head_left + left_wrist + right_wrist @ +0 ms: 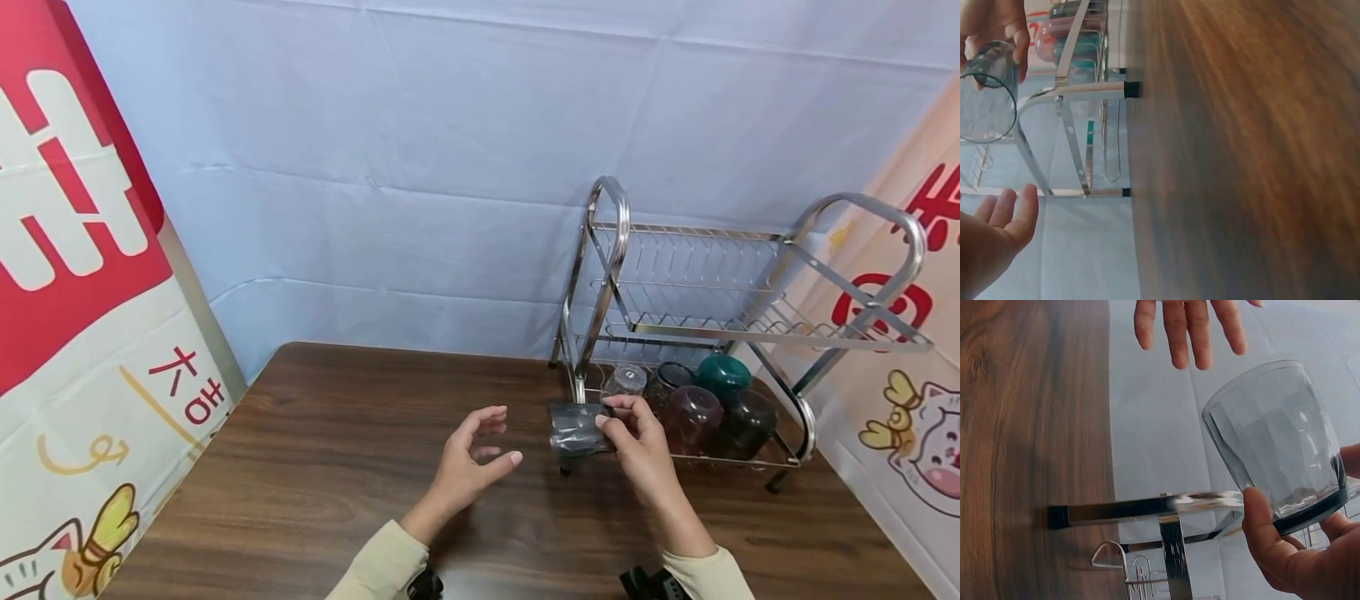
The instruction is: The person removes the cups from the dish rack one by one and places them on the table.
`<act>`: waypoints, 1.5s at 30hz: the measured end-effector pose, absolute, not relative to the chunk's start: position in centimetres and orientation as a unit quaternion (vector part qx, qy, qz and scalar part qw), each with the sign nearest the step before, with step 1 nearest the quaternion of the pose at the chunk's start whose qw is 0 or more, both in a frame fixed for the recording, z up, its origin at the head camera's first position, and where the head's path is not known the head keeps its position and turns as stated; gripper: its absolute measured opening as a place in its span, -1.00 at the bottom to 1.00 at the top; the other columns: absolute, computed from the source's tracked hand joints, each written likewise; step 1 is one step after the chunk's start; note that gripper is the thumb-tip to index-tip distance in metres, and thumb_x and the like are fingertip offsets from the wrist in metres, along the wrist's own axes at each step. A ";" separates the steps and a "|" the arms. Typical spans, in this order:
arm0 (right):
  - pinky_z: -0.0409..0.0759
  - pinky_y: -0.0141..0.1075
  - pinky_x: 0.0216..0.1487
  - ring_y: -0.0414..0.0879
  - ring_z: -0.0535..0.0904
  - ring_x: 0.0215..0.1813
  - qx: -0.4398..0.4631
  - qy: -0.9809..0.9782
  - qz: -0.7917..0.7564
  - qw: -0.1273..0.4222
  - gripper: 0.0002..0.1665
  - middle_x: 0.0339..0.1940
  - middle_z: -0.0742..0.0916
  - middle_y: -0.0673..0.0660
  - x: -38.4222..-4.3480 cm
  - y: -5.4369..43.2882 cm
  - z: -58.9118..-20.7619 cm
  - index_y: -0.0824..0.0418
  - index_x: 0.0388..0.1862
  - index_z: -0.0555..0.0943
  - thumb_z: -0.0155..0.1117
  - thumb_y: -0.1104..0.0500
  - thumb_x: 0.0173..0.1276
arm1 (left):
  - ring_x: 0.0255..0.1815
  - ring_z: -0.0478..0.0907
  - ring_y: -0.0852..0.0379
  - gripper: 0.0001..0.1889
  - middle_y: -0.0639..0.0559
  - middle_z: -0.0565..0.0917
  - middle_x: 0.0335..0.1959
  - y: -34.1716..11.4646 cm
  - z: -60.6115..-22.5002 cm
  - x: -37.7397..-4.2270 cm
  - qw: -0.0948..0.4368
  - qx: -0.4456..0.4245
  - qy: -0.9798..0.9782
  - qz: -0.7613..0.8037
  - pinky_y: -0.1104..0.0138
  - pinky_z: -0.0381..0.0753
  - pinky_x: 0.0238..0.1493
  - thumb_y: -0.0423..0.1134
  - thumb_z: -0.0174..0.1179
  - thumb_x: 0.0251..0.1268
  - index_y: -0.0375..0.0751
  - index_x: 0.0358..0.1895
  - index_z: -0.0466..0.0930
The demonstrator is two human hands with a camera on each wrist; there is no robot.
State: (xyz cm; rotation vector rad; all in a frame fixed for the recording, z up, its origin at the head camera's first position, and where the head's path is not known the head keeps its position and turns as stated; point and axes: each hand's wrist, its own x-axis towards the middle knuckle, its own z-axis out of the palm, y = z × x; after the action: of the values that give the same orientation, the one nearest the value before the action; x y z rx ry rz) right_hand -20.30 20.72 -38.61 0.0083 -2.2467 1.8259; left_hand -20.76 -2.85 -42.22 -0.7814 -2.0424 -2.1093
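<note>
My right hand (641,454) grips a grey-tinted drinking glass (577,429) by its base end. The glass lies tilted on its side in the head view, its open rim towards my left hand (468,467). That hand is held apart from it, fingers spread, above the table. In the right wrist view the faceted glass (1272,437) shows a thick dark base between thumb and fingers. The left wrist view shows the mouth of the glass (985,115) and my bare left fingers (1022,215). Behind the held glass stands the rack's left end.
A two-tier chrome dish rack (750,335) stands at the table's right rear. Its lower tier holds several upturned glasses, among them a teal glass (723,375), a purple glass (693,412) and a clear glass (626,381). The brown wooden table (337,450) ends before a pale cloth backdrop (375,167).
</note>
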 end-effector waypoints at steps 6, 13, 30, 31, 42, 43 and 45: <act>0.59 -0.22 -0.47 -0.15 0.53 -0.36 0.033 -0.737 0.663 0.125 -0.68 -0.11 0.50 0.27 -20.0 19.8 -38.8 0.42 0.05 0.38 0.08 0.38 0.33 | 0.16 0.34 -0.20 -0.37 -0.19 0.37 0.21 -2.5 -42.3 -21.0 0.032 -0.271 -0.641 -0.718 -0.12 0.42 -0.03 -0.42 0.30 0.06 -0.31 0.26 0.30; 0.61 -0.15 -0.44 -0.11 0.55 -0.34 0.054 -0.683 0.720 0.106 -0.64 -0.14 0.48 0.25 -19.9 19.0 -38.8 0.49 0.06 0.34 0.10 0.41 0.31 | 0.20 0.24 -0.34 -0.27 -0.29 0.27 0.25 -2.0 -41.7 -21.0 -0.005 -0.288 -0.618 -0.732 -0.16 0.40 -0.03 -0.38 0.31 0.03 -0.34 0.32 0.20; 0.61 -0.20 -0.35 -0.12 0.56 -0.29 0.103 -0.655 0.743 0.091 -0.61 -0.12 0.49 0.26 -20.4 18.0 -39.1 0.49 0.08 0.33 0.13 0.41 0.30 | -0.06 0.38 -0.29 -0.34 -0.39 0.37 0.01 -1.1 -41.2 -21.5 0.049 -0.293 -0.592 -0.749 0.05 0.56 -0.22 -0.53 0.29 -0.04 -0.43 0.23 0.27; 0.61 -0.19 -0.34 -0.12 0.56 -0.28 0.102 -0.656 0.743 0.087 -0.61 -0.12 0.49 0.27 -20.3 18.0 -39.1 0.49 0.09 0.33 0.13 0.41 0.30 | -0.06 0.38 -0.29 -0.34 -0.39 0.38 -0.01 -1.1 -41.2 -21.5 0.051 -0.294 -0.592 -0.749 0.05 0.56 -0.23 -0.53 0.29 -0.04 -0.44 0.22 0.27; 0.54 -0.26 -0.16 -0.04 0.47 0.06 0.106 -0.735 0.665 0.081 -0.49 0.12 0.48 0.33 -19.0 18.5 -38.7 0.29 0.25 0.32 0.15 0.31 0.32 | -0.03 0.36 -0.30 -0.34 -0.31 0.39 0.02 -2.6 -40.0 -20.3 0.049 -0.296 -0.625 -0.721 -0.06 0.51 -0.19 -0.58 0.32 -0.10 -0.40 0.18 0.30; 0.55 -0.25 -0.16 -0.01 0.48 0.05 0.108 -0.735 0.665 0.079 -0.49 0.11 0.48 0.33 -19.0 18.5 -38.8 0.31 0.24 0.32 0.15 0.32 0.32 | -0.02 0.36 -0.31 -0.34 -0.31 0.39 0.02 -2.7 -40.0 -20.3 0.045 -0.293 -0.628 -0.719 -0.06 0.51 -0.17 -0.57 0.32 -0.08 -0.40 0.19 0.30; 0.54 -0.27 -0.15 0.04 0.48 0.06 0.115 -0.761 0.633 0.088 -0.49 0.11 0.50 0.31 -19.0 18.7 -39.0 0.31 0.23 0.34 0.18 0.29 0.32 | 0.00 0.35 -0.33 -0.34 -0.34 0.38 0.04 -2.7 -40.1 -20.3 0.041 -0.288 -0.639 -0.712 -0.06 0.50 -0.15 -0.54 0.33 -0.07 -0.39 0.20 0.29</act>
State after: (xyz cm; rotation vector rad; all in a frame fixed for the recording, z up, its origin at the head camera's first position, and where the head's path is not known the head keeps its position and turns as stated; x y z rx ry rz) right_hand -19.04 18.65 -38.99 0.3436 -2.2640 1.8841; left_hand -20.27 -2.71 -40.08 -0.8814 -1.9568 -2.1800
